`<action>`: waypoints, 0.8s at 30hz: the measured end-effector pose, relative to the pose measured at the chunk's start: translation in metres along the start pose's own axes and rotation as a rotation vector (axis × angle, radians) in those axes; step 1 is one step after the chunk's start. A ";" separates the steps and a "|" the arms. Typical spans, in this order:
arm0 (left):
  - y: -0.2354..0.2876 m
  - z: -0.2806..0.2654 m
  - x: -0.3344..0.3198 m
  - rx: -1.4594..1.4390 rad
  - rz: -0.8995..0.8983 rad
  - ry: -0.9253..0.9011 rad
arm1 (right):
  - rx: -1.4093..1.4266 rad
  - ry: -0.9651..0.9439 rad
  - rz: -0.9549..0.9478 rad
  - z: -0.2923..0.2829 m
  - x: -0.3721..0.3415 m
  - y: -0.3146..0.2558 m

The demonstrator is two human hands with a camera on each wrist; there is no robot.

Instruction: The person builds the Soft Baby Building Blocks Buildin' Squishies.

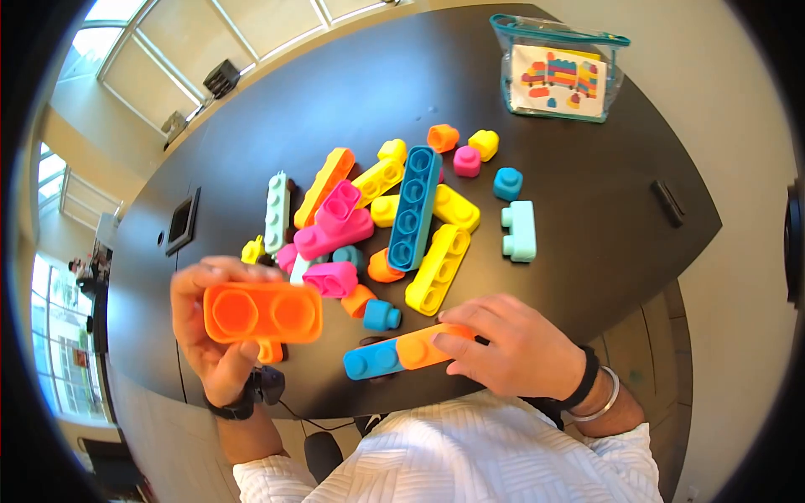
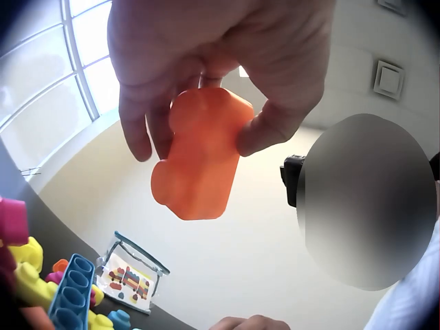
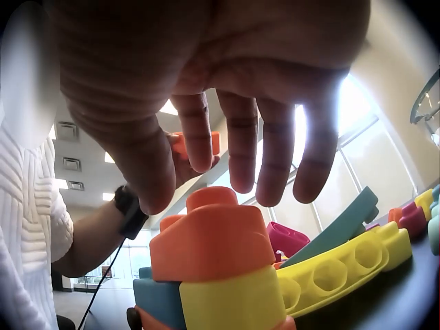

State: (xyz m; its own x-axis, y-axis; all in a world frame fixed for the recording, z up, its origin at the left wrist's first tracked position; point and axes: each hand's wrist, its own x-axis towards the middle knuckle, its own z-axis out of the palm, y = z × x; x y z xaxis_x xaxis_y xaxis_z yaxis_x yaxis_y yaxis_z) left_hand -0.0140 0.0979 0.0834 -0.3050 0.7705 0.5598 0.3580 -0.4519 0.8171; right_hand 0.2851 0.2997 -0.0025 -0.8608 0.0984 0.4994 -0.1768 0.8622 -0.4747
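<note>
Item 1: left hand (image 1: 194,327), fingers and thumb pinching an orange two-stud block (image 1: 263,313), raised above the bench (image 1: 579,268), hollow underside towards the head camera.
Item 2: right hand (image 1: 511,348), fingers parted and loosely bent, gripping nothing that I can see, over a stack (image 1: 411,350) (contact I cannot tell from here).
Item 3: said stack, close to the bench's near edge: upper orange block (image 3: 213,244), yellow block (image 3: 234,299) beneath, blue block (image 3: 158,297) beside the yellow.
Handling note: I would keep studs and hollows uncovered, and brace the stack low before any pressing.
</note>
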 end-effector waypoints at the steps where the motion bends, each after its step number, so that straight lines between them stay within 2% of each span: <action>1: 0.004 -0.004 -0.014 0.008 -0.010 0.013 | -0.020 -0.012 0.019 0.001 0.001 0.000; 3: 0.011 -0.011 -0.036 0.502 -0.016 -0.197 | -0.001 -0.046 0.032 0.003 0.002 0.000; 4: 0.013 -0.006 -0.037 0.503 -0.021 -0.187 | 0.006 -0.070 0.055 0.003 0.003 0.001; 6: 0.019 0.017 -0.036 0.781 -0.044 -0.515 | -0.003 -0.095 0.060 0.006 0.003 0.002; 10: -0.006 0.038 -0.055 0.800 -0.214 -0.575 | -0.011 -0.123 0.070 0.008 0.004 0.003; 13: -0.012 0.048 -0.055 0.884 -0.186 -0.638 | -0.009 -0.127 0.074 0.007 0.006 0.001; 24: -0.028 0.067 -0.062 0.925 -0.286 -0.577 | 0.045 -0.114 0.101 0.011 0.008 0.000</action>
State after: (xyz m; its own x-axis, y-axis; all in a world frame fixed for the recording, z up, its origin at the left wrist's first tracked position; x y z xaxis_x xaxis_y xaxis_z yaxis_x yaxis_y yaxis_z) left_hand 0.0542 0.0928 0.0163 -0.1125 0.9933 0.0250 0.9301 0.0964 0.3546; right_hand 0.2733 0.2952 -0.0062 -0.9235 0.1240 0.3630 -0.1056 0.8276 -0.5514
